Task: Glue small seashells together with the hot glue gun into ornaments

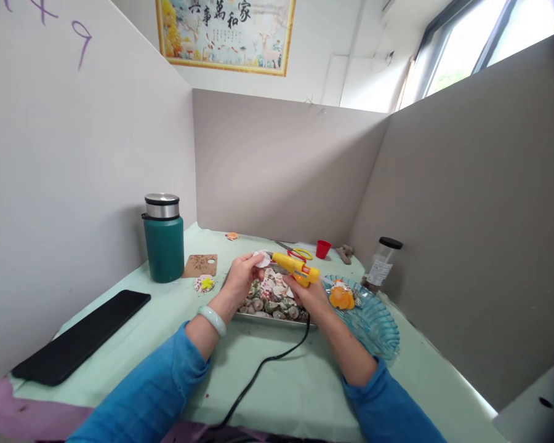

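Observation:
My right hand [307, 292] grips a yellow hot glue gun [295, 267] by its handle, and the nozzle points left. A small white piece, perhaps a shell [262, 258], is pinched in the fingers of my left hand [242, 277]. The nozzle tip is close to or touching this piece; I cannot tell which. Both hands are above a metal tray [272, 320] heaped with shells [272, 295]. From the glue gun a black cord [263, 364] runs down across the table to the near edge.
A green bottle [164, 246], black slab [83, 335], brown board [200, 266] and flower-patterned disc [204, 283] are at left. Scissors [300, 253], a red cup [323, 248] and a lidded jar [382, 264] stand farther back. At right, a blue plate [378, 329] holds orange pieces [341, 296]. Partitions surround the table.

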Motion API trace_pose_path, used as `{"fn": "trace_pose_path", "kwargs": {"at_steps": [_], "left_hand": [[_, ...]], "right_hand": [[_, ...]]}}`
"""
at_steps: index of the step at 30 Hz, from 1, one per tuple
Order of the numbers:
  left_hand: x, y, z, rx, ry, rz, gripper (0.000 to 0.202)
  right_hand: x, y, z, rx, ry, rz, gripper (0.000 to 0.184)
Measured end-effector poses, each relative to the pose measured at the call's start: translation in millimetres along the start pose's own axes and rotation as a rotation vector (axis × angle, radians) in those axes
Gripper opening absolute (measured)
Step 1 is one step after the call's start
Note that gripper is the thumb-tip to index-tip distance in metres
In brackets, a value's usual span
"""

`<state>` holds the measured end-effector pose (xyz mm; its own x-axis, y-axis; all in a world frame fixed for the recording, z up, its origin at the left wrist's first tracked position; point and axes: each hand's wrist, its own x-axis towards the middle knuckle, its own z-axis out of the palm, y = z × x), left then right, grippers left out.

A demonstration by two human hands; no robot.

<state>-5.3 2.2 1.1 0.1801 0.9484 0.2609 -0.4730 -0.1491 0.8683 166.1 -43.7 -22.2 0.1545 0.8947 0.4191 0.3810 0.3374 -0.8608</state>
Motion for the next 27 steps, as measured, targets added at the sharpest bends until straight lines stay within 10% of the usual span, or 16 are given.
{"fn": "trace_pose_path", "kwargs": {"at_steps": [27], "left_hand": [[-1,-13,-0.9,0.471,0.113,0.192,0.034]], "right_hand": [[5,11,6,-0.077,0.037,-0.123,0.037]]}}
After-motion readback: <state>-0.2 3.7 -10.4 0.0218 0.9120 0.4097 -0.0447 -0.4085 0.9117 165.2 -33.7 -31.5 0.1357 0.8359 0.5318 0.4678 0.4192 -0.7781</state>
